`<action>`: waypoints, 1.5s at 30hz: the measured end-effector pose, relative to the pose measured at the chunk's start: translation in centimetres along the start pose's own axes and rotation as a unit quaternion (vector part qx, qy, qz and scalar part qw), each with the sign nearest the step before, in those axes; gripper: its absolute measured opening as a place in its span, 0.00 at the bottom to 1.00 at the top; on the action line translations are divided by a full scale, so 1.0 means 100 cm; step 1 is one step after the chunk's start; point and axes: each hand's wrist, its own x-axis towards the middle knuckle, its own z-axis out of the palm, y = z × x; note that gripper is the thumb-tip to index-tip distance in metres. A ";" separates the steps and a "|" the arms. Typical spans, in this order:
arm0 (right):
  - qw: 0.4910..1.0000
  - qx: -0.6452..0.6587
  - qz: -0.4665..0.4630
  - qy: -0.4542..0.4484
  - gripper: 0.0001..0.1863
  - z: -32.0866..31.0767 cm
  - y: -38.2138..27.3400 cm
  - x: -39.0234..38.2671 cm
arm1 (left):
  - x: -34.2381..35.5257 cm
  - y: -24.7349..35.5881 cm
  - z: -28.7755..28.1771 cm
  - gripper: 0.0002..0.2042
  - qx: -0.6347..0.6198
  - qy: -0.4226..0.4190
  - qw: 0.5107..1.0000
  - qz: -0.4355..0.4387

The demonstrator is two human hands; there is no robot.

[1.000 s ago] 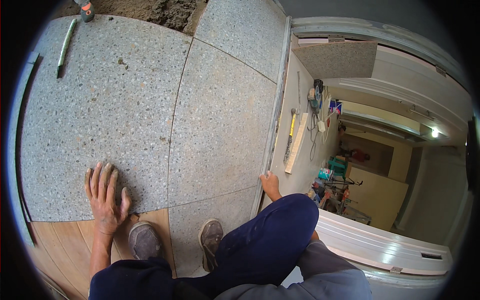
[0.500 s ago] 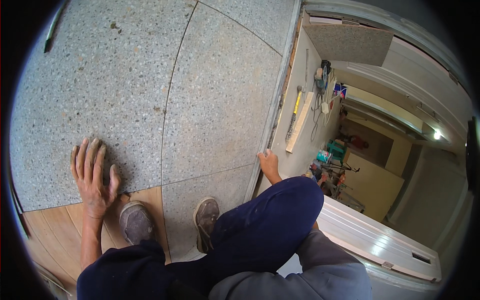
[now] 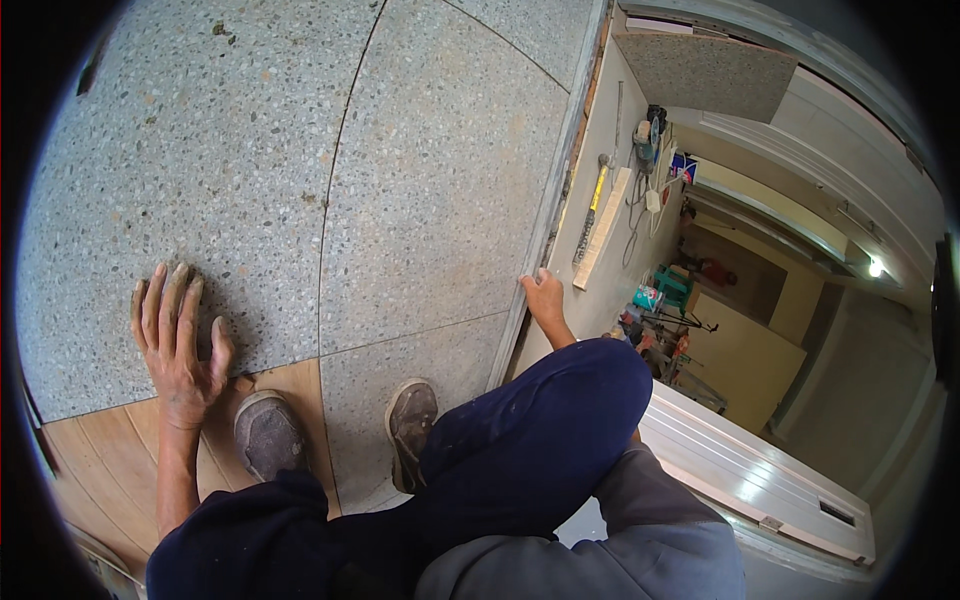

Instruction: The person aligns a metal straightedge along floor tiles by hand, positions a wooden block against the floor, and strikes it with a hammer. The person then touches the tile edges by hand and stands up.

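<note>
While your left hand [image 3: 180, 335] rests palm-down, fingers long and slightly spread, it holds nothing; the large speckled slab [image 3: 200, 150] lies directly beneath, extending forward of your fingertips. Slab's far end: out of view, long axis not readable. Nearer hand: left, close to the seam with the wood-look flooring [image 3: 110, 440]. Your right hand [image 3: 545, 297] sits well apart, across the narrower speckled slab [image 3: 430, 180], fingers curled at the pale edge strip [image 3: 556, 210]; you cannot tell whether it grips. Strip's long axis: forward, leaning right.
</note>
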 end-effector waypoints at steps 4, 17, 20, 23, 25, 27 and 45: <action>0.999 0.032 0.010 0.001 0.21 -0.005 0.001 0.001 | 0.000 0.001 0.003 0.24 0.000 0.001 1.000 -0.003; 0.998 0.040 0.053 -0.009 0.24 -0.003 -0.013 0.013 | -0.001 -0.001 -0.003 0.24 -0.001 0.001 1.000 -0.004; 0.985 0.158 0.047 0.042 0.24 -0.001 0.010 0.019 | 0.003 0.002 -0.002 0.24 -0.010 0.005 1.000 -0.002; 0.986 0.145 0.075 -0.021 0.28 -0.005 0.013 0.022 | 0.002 0.001 -0.003 0.24 -0.008 0.002 1.000 -0.002; 0.986 0.147 0.073 -0.022 0.26 -0.005 0.012 0.023 | 0.002 0.001 -0.002 0.24 -0.011 0.000 1.000 -0.003; 0.986 0.149 0.068 -0.021 0.25 -0.005 0.011 0.026 | 0.003 0.002 -0.003 0.24 -0.012 0.002 1.000 -0.004; 0.987 0.136 0.083 -0.020 0.36 -0.001 0.014 0.027 | 0.004 0.002 -0.011 0.23 -0.015 0.005 1.000 -0.003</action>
